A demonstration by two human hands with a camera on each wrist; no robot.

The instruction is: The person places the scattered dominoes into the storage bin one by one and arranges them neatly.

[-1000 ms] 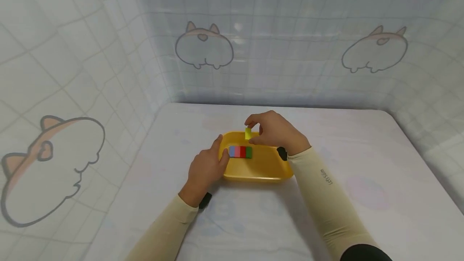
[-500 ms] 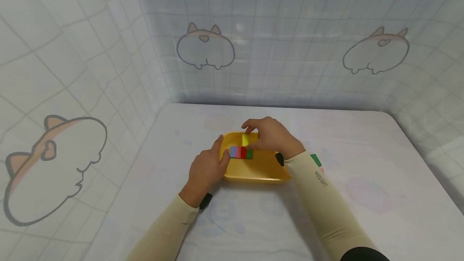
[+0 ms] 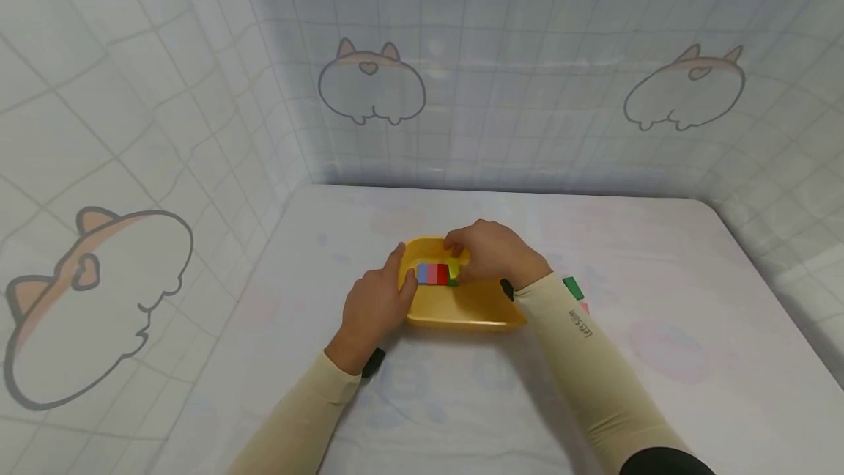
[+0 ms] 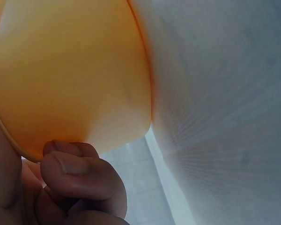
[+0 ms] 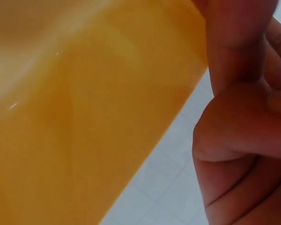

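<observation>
A yellow tray sits on the table in the head view. My left hand grips its left end, thumb over the rim; in the left wrist view, curled fingers lie against the tray's outer wall. Inside is a row of small blocks: blue, pink, red and green. My right hand reaches over the far rim and pinches a yellow block at the green end of the row, partly covering the green one. The right wrist view shows bent fingers beside the tray wall, the block hidden.
Right of the tray, partly behind the right sleeve, lie a green block and a pink piece. A white cloth covers the table. Tile-patterned curtains enclose its back and sides.
My right hand has lowered the yellow block from above the tray's far side to the green end of the row. My left hand has kept its grip on the tray.
</observation>
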